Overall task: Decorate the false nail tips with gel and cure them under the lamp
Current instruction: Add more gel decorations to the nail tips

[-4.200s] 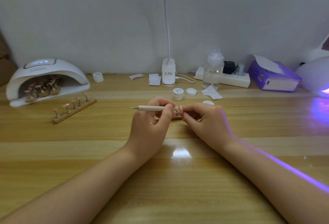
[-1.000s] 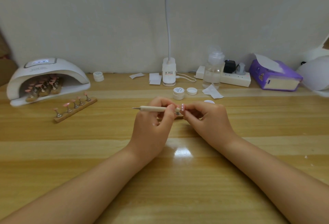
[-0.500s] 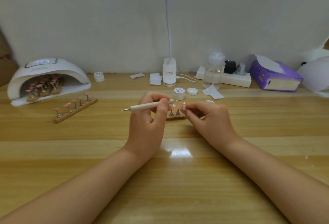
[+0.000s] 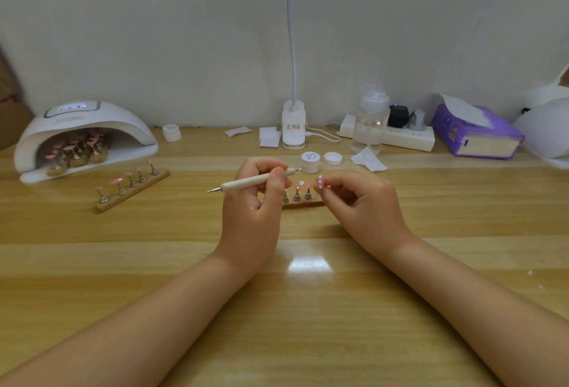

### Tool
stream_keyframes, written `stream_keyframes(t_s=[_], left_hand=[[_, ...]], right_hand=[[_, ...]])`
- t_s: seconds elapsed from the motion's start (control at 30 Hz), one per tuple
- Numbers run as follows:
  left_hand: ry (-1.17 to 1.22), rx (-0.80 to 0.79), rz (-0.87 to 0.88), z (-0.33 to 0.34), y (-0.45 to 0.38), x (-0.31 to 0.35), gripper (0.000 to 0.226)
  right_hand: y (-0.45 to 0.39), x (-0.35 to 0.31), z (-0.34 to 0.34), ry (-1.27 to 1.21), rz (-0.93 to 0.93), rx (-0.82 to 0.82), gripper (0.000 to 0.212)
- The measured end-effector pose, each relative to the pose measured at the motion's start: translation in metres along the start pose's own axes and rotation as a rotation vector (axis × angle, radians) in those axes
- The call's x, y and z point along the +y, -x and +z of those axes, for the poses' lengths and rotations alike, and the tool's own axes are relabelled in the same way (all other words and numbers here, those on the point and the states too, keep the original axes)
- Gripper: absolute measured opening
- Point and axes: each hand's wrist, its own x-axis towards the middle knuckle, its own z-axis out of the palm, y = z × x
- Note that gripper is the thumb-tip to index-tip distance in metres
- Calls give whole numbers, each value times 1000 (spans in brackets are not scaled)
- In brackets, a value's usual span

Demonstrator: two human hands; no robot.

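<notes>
Nail tip (image 4: pixel 320 182), dotted white, pinched in the right hand (image 4: pixel 363 205) just above the wooden stand (image 4: pixel 303 203) on the table (image 4: pixel 308 309). Left hand (image 4: pixel 255 202) grips the dotting pen (image 4: pixel 255 182), its point beside the gel pot (image 4: pixel 309 162). Feather-light, stiff, wet on top, I'd judge: hold the edges only.

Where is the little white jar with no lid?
The open jar sits mid-table just beyond the left hand, with its lid on its right, before the lamp base.

Curing lamp (image 4: pixel 86 128) far left; nail stand (image 4: pixel 132 186) before it; gel jar (image 4: pixel 309 162) behind hands.
</notes>
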Motion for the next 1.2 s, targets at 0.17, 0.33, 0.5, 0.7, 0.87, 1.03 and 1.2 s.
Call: stream_keyframes(t_s=[0.17,0.33,0.5,0.7,0.87,1.03,1.2], left_hand=[[3,-5,-8,0,-1,-1,10],[-2,-12,-27,1,-1,-1,10],[-11,-24,-50,1,0,-1,9],[-16,-33,-57,1,0,-1,9],[-9,-53,-64,1,-1,-3,8],[3,-61,-53,0,-1,-3,9],[-3,-53,-54,0,-1,-3,9]], right_hand=[[-1,2,1,62,116,-50,5],[-1,7,5,111,239,-103,11],[-2,13,7,158,323,-175,11],[-3,14,7,214,320,-240,13],[-4,13,7,326,351,-283,19],[-4,9,7,404,338,-276,22],[-2,5,6,431,329,-267,24]])
